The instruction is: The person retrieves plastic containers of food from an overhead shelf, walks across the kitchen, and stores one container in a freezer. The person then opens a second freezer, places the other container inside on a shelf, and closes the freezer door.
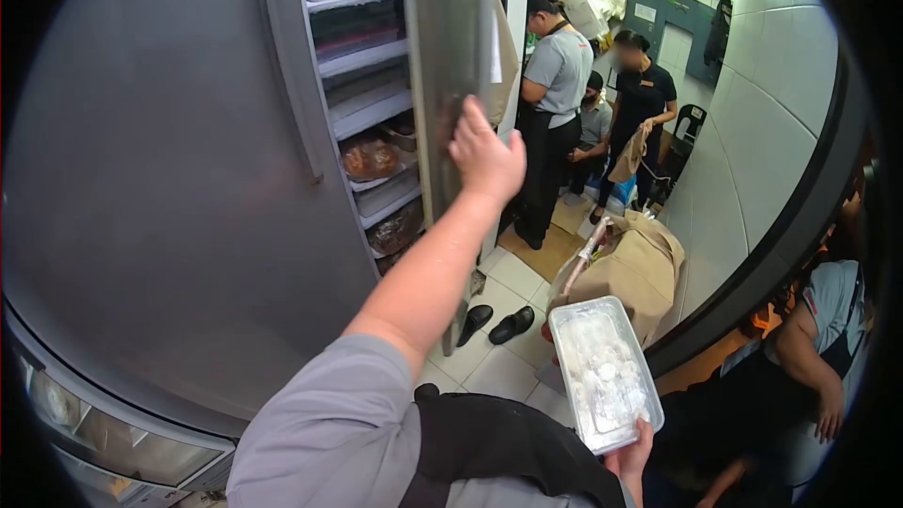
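My left hand (pixel 485 158) is raised at the steel refrigerator door (pixel 448 66), its fingers stretched out against or just in front of the door below the long upright handle (pixel 486 19). Whether the fingertips press on the metal is hard to see. In my right hand (pixel 632 452) is a clear plastic container (pixel 607 372), gripped by its near right corner. Inside it lie several round white pieces dusted with white powder. Behind the door, the open refrigerator shelves (pixel 372 118) hold tubs and wrapped food.
Brown paper bags (pixel 635 268) stand just past the container. Black shoes (pixel 511 325) lie on the tiled floor. Three people are in the passage ahead, one in a grey shirt (pixel 560 61). Another person (pixel 828 348) is close on the right, beyond a dark frame.
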`<move>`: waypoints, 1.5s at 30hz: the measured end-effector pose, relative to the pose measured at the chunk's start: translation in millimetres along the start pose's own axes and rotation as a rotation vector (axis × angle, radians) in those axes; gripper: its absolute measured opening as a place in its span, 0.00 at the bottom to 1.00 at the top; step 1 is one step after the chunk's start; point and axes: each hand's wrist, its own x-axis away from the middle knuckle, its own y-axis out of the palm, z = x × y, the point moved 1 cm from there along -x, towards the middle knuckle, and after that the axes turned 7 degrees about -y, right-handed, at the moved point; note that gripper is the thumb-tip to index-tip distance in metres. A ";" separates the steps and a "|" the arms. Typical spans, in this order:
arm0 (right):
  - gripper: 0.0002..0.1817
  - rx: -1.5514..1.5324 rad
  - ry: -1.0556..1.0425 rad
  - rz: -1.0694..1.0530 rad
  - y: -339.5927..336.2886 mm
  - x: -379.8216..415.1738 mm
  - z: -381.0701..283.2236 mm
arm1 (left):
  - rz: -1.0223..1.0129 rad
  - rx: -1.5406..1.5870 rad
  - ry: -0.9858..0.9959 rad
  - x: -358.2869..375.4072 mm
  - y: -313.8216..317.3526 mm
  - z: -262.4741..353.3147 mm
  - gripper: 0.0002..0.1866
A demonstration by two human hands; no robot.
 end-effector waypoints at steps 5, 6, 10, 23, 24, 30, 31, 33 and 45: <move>0.37 -0.023 -0.026 -0.011 2.4 3.5 -1.8 | -0.168 0.146 0.027 31.6 23.5 33.8 0.51; 0.37 -0.012 -0.031 -0.009 2.8 5.5 -2.6 | -0.185 0.123 0.080 41.9 27.2 35.8 0.51; 0.37 0.017 -0.048 -0.033 3.4 3.2 -5.3 | -0.500 0.267 0.259 90.1 4.7 35.6 0.44; 0.34 -0.048 0.174 -0.238 30.1 -52.8 -14.0 | -1.115 -0.310 -0.285 227.9 -123.3 -162.6 0.27; 0.34 -0.051 0.214 -0.252 35.5 -60.8 -9.4 | -1.176 -0.384 -0.300 240.1 -136.7 -179.3 0.28; 0.33 -0.084 0.300 -0.367 106.9 -107.4 18.6 | -1.315 -0.585 -0.550 307.7 -222.5 -252.9 0.30; 0.33 -0.097 0.297 -0.382 123.1 -115.0 19.8 | -1.347 -0.615 -0.565 318.8 -233.6 -264.9 0.31; 0.33 -0.113 0.265 -0.435 154.9 -130.9 16.7 | -1.412 -0.657 -0.603 341.9 -248.6 -292.0 0.32; 0.32 -0.287 0.047 -0.774 447.9 -215.6 -33.2 | -1.227 -0.454 -0.871 364.3 -270.2 -412.5 0.34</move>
